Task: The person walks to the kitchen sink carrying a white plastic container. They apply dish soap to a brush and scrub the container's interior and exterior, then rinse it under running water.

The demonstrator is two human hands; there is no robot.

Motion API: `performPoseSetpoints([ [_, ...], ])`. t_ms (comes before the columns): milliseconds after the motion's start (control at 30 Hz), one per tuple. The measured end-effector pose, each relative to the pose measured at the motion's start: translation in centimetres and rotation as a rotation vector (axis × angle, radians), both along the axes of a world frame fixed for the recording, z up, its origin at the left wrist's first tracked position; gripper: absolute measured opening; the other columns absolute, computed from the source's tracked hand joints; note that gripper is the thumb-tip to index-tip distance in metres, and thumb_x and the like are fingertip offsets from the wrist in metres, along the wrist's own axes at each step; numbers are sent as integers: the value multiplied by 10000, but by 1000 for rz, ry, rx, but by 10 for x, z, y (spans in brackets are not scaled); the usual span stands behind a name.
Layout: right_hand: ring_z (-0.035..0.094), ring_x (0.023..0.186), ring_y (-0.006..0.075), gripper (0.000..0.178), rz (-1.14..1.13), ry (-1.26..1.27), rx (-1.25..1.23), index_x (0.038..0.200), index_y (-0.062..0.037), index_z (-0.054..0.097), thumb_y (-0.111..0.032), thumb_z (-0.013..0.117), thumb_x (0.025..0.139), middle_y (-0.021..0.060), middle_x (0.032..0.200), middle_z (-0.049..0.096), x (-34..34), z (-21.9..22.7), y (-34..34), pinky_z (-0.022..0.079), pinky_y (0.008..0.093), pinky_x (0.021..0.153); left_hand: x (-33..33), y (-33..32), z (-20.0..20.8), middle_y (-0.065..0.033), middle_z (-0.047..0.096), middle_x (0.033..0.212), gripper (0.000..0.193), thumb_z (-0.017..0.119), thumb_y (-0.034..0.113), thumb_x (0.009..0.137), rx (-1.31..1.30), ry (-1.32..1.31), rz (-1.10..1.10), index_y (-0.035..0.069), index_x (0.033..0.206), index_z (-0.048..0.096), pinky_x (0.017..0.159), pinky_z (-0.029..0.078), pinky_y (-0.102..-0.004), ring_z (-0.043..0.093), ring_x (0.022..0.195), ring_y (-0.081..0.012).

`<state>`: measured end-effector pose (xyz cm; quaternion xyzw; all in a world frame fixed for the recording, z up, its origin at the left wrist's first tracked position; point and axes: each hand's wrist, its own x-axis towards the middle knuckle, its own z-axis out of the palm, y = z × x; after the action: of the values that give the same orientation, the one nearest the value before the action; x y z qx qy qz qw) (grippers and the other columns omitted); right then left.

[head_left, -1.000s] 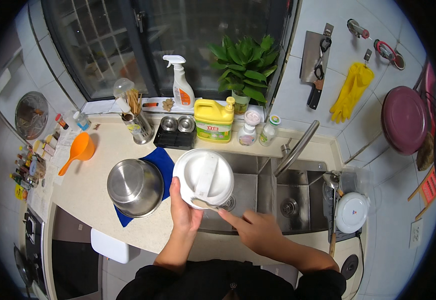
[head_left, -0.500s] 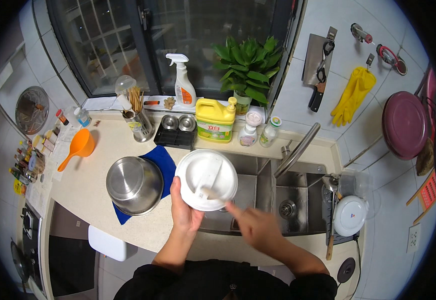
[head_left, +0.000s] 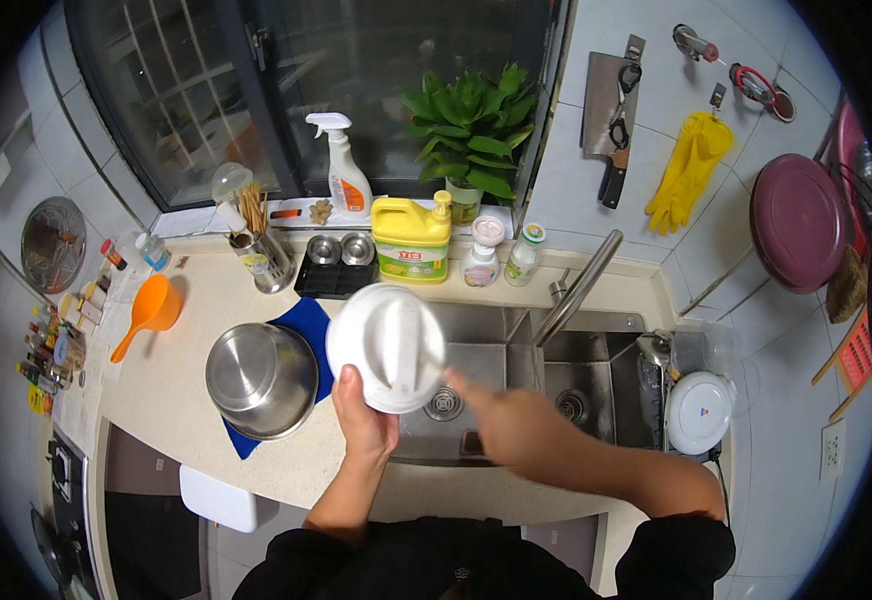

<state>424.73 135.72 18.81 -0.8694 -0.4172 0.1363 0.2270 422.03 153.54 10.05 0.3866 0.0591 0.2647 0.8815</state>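
Note:
My left hand [head_left: 364, 420] grips the lower left rim of a round white lid [head_left: 348, 340] with a raised bar across its middle. The lid is held tilted above the counter's edge and the left sink basin. At its lower right edge is my right hand [head_left: 516, 425], smeared by motion, with the fingers curled and the index finger reaching toward the lid. A thin pale thing seems to stick out from these fingers onto the lid; the blur hides its kind.
An upturned steel pot [head_left: 261, 375] rests on a blue cloth [head_left: 306, 318] to the left. Behind the lid stand a yellow jug [head_left: 411, 240] and pump bottles. The faucet [head_left: 581, 285] rises over the double sink [head_left: 516, 450]; a white plate [head_left: 699, 412] leans in the rack at right.
The view has shifted, so the surroundings sit farther left. The lid is tilted differently, and my right hand has moved from over its lower part to its right edge.

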Motion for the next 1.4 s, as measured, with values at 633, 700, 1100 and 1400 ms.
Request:
performPoseSetpoints([
  [633, 444, 518, 127, 478, 10, -10, 138, 1330, -165, 398, -58, 436, 866, 73, 576, 461, 6, 1, 0, 372, 289, 472, 10, 28, 6, -162, 481, 1203, 809, 564, 546, 748, 254, -151, 189, -56, 1249, 361, 916, 403, -372, 505, 1077, -257],
  [700, 436, 515, 122, 472, 17, -296, 4, 1321, -163, 412, -52, 441, 864, 62, 587, 454, 10, 5, -4, 373, 274, 479, 9, 30, 4, -134, 448, 1271, 758, 489, 547, 794, 178, -108, 69, 6, 1302, 337, 970, 369, -387, 465, 1150, -259],
  [1100, 547, 537, 232, 483, -9, -275, -21, 1234, -173, 506, -48, 521, 767, 80, 621, 520, 21, 10, -7, 450, 343, 495, 10, 32, 13, -129, 457, 1264, 632, 449, 463, 857, 100, -70, 19, 7, 1286, 359, 942, 410, -373, 485, 1133, -256],
  [1400, 522, 516, 218, 525, 236, -476, -87, 1213, -265, 522, -31, 530, 743, 53, 594, 494, 51, 43, -24, 445, 334, 482, 14, 41, 29, -181, 529, 1171, 535, 405, 415, 891, -349, 116, -515, 10, 1238, 432, 855, 491, -427, 568, 1013, -297],
])
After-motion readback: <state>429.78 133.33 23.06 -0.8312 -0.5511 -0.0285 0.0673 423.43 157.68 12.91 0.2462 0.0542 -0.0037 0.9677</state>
